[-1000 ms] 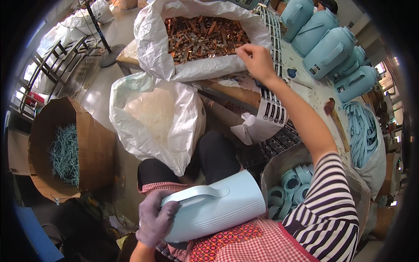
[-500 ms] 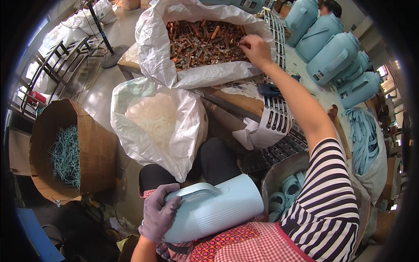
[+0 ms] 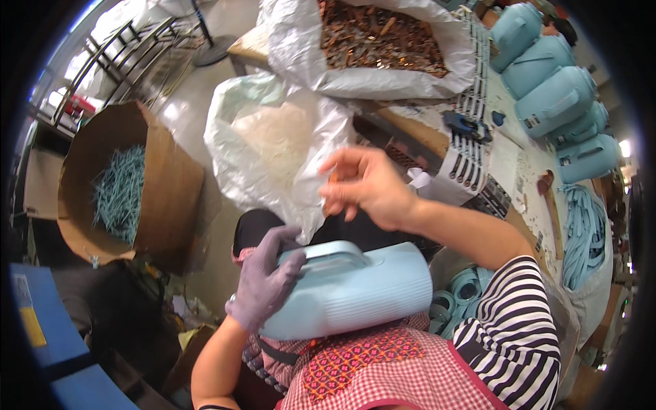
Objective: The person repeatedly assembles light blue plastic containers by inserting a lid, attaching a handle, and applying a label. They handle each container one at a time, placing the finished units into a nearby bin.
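Observation:
A pale blue thermos jug casing [image 3: 362,290] with a side handle lies across my lap. My left hand [image 3: 266,280], in a grey-purple glove, is closed around its left end beside the handle. Bare and slightly blurred, my right hand [image 3: 372,188] hovers above the jug, pinching a small orange-brown strip [image 3: 333,177] between thumb and fingers. Many similar strips [image 3: 376,41] fill a white woven sack [image 3: 403,85] on the bench ahead. Nearer to my knees stands another white sack [image 3: 222,157] with translucent pieces inside.
At left is a cardboard drum [image 3: 171,198] of thin blue sticks [image 3: 119,195]. Several blue jugs [image 3: 557,102] line the bench's right side, above a bag of blue straps [image 3: 584,232]. A dark blue tool [image 3: 467,126] and a wooden-handled hammer [image 3: 552,201] lie on the bench. Blue rings [image 3: 465,290] sit by my right side.
My right hand has come back from the sack of strips to above the jug, with a strip in its fingers. My left hand stays on the jug. The view has shifted.

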Motion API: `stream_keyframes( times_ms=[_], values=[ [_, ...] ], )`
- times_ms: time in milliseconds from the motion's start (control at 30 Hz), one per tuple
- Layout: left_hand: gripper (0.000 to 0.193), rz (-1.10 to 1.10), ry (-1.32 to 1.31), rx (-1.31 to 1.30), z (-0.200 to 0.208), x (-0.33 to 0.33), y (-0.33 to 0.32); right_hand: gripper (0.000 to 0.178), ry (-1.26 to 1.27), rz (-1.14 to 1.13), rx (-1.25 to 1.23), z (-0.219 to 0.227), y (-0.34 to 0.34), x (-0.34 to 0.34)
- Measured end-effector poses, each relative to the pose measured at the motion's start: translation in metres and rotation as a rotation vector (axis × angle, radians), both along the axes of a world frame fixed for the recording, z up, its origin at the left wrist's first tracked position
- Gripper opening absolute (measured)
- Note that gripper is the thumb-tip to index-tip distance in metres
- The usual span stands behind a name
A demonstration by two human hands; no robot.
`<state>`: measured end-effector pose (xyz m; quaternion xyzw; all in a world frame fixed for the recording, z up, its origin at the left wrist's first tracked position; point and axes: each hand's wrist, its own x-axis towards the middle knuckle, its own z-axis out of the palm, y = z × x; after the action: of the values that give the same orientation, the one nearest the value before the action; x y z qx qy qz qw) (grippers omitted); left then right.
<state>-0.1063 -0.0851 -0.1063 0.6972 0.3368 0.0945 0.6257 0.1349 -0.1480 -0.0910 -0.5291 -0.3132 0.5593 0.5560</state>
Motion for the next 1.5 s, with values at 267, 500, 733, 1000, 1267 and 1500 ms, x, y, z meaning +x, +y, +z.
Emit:
stream_keyframes(
  times_ms=[267, 500, 733, 1000, 1267, 1500],
  values=[
    [0.022, -0.045, 0.002, 0.007, -0.005, 0.0, 0.006, 0.012, -1.075, 0.305, 0.495, -0.016, -0.021, -0.028],
    [0.025, -0.109, -0.016, -0.059, -0.007, 0.002, 0.023, 0.021, -1.234, 0.124, 0.678, -0.026, -0.042, -0.047],
    [0.025, -0.075, 0.005, -0.161, -0.009, 0.001, 0.025, 0.018, -1.304, 0.102, 0.66, -0.036, -0.039, -0.051],
    [0.02, -0.135, 0.101, 0.067, 0.0, 0.012, 0.013, 0.033, -0.511, 0.237, -0.124, -0.041, -0.049, -0.045],
    [0.071, -0.343, -0.233, -0.168, 0.018, 0.059, 0.016, 0.028, -0.209, -0.137, -0.11, -0.006, -0.18, 0.087],
    [0.028, -0.255, -0.378, 0.236, -0.023, 0.246, -0.045, 0.042, -1.001, -0.999, -0.149, 0.012, -0.325, 0.271]
  ],
)
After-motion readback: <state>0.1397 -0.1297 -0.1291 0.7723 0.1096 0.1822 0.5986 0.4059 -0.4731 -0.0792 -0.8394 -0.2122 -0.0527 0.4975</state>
